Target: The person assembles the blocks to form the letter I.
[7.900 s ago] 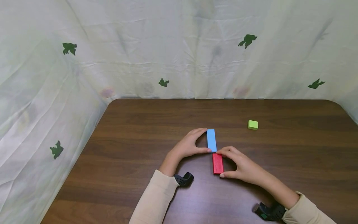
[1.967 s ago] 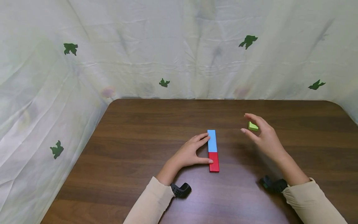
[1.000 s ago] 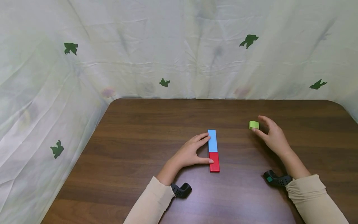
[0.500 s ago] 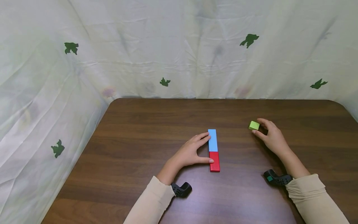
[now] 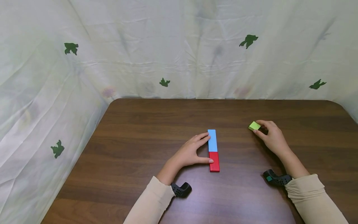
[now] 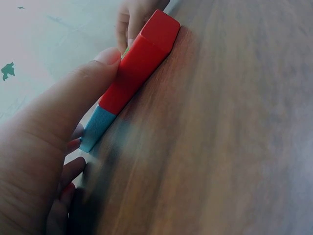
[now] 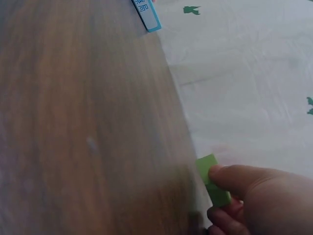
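Observation:
A blue rectangular block [image 5: 212, 140] and a red rectangular block [image 5: 214, 161] lie end to end in a straight line on the table. My left hand [image 5: 189, 152] rests against their left side, fingertips at the blue block and thumb on the red one. In the left wrist view the thumb lies straight along the red block [image 6: 142, 63]; the other fingers are partly hidden behind it. Farther right, my right hand [image 5: 273, 137] pinches a small light green block [image 5: 254, 125] between thumb and fingers. The right wrist view shows the green block [image 7: 206, 167] turned at an angle.
The brown wooden table [image 5: 139, 124] reaches back to a pale curtain [image 5: 179, 46] with green bird shapes. Black wrist devices sit on the left wrist [image 5: 181, 189] and the right wrist [image 5: 277, 178]. Printed characters mark the blue block's side [image 7: 146, 12] in the right wrist view.
My right hand has left the red block, which moved left into line with the blue one, and gone to the green block. Its fingers have closed on that block, which has turned slightly.

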Available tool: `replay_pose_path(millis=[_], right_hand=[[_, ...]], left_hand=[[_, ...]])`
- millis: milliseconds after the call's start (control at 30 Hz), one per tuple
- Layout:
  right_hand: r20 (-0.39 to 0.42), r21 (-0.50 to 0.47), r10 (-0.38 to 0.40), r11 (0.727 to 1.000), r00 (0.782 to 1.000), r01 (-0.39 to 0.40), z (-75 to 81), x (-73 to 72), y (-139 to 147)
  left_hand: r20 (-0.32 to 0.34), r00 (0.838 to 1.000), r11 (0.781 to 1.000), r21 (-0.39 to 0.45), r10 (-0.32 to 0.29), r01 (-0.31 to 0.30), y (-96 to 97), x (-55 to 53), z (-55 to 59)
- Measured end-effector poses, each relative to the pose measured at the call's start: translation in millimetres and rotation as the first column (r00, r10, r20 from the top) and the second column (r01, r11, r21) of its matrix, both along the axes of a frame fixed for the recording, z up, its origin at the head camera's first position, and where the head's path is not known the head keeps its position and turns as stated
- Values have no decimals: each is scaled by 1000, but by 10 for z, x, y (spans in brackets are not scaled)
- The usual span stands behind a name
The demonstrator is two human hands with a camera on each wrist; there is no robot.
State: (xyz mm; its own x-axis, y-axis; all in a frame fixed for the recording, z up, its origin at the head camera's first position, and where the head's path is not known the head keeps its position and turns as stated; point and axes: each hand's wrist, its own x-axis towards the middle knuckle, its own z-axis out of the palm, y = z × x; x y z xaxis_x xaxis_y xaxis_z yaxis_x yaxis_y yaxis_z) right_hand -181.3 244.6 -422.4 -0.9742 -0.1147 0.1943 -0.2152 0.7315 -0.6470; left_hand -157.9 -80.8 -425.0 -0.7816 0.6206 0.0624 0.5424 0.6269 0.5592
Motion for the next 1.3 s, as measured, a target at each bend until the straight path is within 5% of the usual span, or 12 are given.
replay_pose_path(millis=[533, 1300], right_hand=[[-127, -71, 24, 997, 992, -34, 160, 5, -140], [-173, -131, 119, 981, 978, -143, 355, -179, -539]], left_hand=[[4, 1000, 1000, -7, -4, 4, -2, -4, -9], [-4, 1000, 1000, -12, -5, 5, -4, -11, -21]])
